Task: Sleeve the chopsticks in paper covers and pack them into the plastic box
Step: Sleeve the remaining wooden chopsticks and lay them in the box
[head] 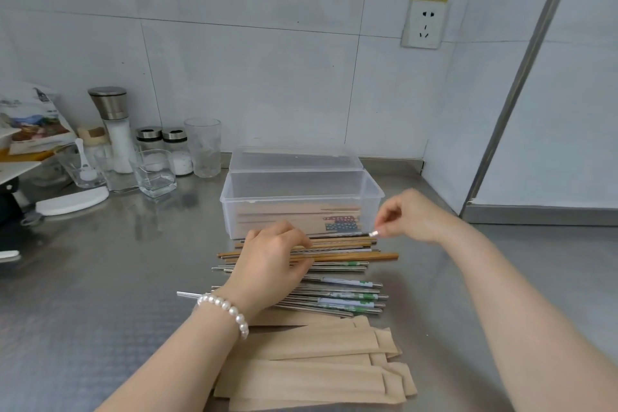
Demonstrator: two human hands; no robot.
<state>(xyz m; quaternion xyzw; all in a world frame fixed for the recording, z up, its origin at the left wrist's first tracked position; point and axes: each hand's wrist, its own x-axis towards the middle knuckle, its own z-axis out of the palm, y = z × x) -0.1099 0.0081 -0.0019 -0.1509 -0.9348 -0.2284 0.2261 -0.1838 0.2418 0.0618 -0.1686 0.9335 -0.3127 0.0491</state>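
Steel and wooden chopsticks, too many to count, lie left-to-right just near the one clear plastic box. Left hand rests curled on them; right hand pinches one chopstick's right end. Paper covers stack nearest, also lying left-to-right.

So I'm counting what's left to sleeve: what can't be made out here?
- Head view: the left hand covers part of the loose chopsticks, so no count.
- Contents of the plastic box blur behind its frosted wall.
- Paper covers overlap and run off the bottom edge.
- What the right hand pinches is too small.
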